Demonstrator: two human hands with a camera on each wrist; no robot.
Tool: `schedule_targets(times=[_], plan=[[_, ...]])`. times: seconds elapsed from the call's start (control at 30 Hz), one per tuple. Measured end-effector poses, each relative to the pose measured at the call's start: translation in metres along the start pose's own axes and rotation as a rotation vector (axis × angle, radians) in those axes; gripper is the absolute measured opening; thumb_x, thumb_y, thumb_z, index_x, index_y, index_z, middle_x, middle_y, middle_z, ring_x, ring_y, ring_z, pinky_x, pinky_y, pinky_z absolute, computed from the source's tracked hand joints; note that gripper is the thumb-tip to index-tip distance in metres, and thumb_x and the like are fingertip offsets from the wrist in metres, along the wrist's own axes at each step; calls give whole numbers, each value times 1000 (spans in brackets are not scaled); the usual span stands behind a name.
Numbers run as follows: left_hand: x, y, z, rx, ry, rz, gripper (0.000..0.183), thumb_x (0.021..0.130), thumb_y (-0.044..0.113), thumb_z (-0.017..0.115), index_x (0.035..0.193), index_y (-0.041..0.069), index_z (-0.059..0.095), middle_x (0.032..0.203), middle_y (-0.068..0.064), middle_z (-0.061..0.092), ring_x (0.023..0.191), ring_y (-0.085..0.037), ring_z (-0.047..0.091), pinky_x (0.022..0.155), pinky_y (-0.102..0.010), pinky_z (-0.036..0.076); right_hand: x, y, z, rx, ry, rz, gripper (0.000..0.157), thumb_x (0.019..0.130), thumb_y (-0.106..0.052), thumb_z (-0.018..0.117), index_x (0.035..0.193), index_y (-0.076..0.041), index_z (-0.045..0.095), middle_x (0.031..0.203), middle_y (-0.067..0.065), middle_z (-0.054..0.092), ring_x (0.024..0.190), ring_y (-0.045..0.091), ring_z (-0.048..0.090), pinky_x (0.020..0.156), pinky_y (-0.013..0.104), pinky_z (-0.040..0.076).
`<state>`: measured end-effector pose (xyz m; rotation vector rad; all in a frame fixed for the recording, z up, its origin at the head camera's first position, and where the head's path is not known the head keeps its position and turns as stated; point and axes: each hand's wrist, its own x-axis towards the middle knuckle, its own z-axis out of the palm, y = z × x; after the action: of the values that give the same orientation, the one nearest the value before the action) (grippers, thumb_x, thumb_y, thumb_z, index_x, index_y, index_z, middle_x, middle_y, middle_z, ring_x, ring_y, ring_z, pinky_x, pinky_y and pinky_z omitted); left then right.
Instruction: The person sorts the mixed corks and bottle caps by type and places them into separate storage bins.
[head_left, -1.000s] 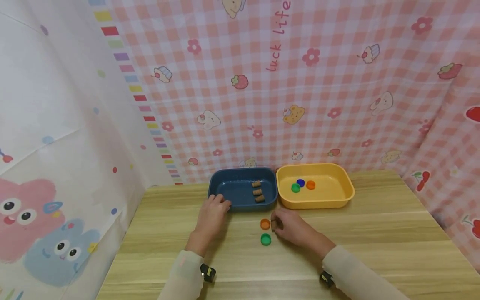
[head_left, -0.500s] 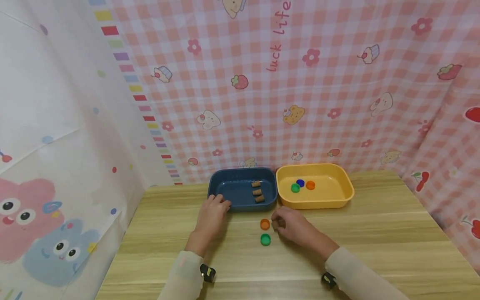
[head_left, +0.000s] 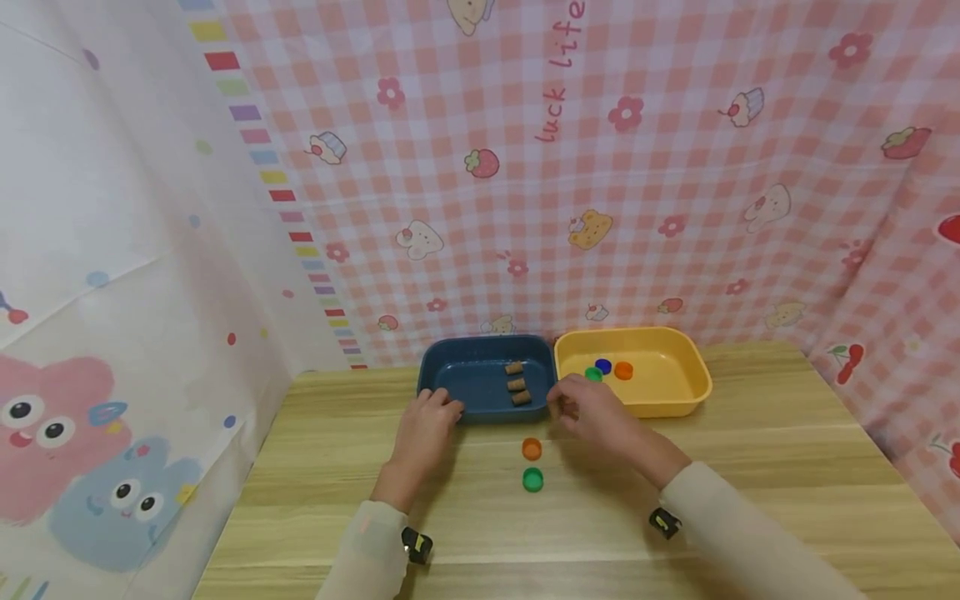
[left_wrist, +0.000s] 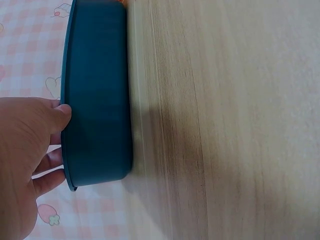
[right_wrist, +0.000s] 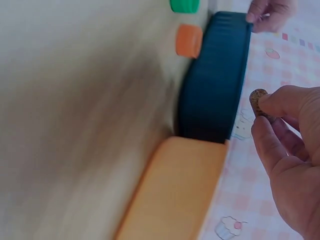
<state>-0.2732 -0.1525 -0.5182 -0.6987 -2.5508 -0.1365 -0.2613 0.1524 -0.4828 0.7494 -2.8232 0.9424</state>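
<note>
In the head view my left hand [head_left: 422, 431] is at the near left rim of a dark blue tray [head_left: 471, 379]. The left wrist view shows its thumb on the outer side and its fingers behind the rim, gripping the tray wall. My right hand [head_left: 596, 414] hovers over the near edge where the blue tray meets a yellow tray [head_left: 675, 379]. Between its thumb and fingertips it pinches a small brown cork [right_wrist: 258, 102], mostly hidden from the head camera. Several similar corks [head_left: 516, 385] lie in a column inside the blue tray, toward its right end.
On the wooden table [head_left: 337, 533], in front of the trays, sit an orange cap [head_left: 532, 449] and a green cap [head_left: 532, 480]. Inside the yellow tray are a blue cap [head_left: 603, 367], another orange cap [head_left: 623, 370] and a partly covered green cap [head_left: 593, 374]. A checkered cloth [head_left: 480, 208] hangs behind.
My right hand has lifted from the table beside the orange cap and moved away from me to the trays, carrying the cork. My left hand has stayed at the blue tray's rim.
</note>
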Motion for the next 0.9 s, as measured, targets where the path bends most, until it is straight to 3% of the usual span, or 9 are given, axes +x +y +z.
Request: schedule_targets(times=[0.23,0.6,0.9], plan=[[-1,-1,3,-4,-3,3,8,92,11,77,98,15,81,88,-4,67,76,-25,54,66,-37,47,15,-3,-14,-40,28,-93,23,85,3,78,105,-5,72,103,4,66,100,21,68,85,33,61],[0,-1,3,-9,-10,4,8,93,12,75,98,14,81,88,-5,68,76,-25,55,66,-38,47,43,-8,-17,-100,-10,-99,24,88,-5,79,110,-9,73,105,4,70,95,19,69,86,35,60],[1,-2,3,-13,-15,-1,8,94,12,75,98,14,81,89,-6,68,77,-26,55,66,-39,47,63,-11,-12,-85,-70,-43,27,90,-4,76,116,-8,72,114,6,69,101,20,67,93,38,58]])
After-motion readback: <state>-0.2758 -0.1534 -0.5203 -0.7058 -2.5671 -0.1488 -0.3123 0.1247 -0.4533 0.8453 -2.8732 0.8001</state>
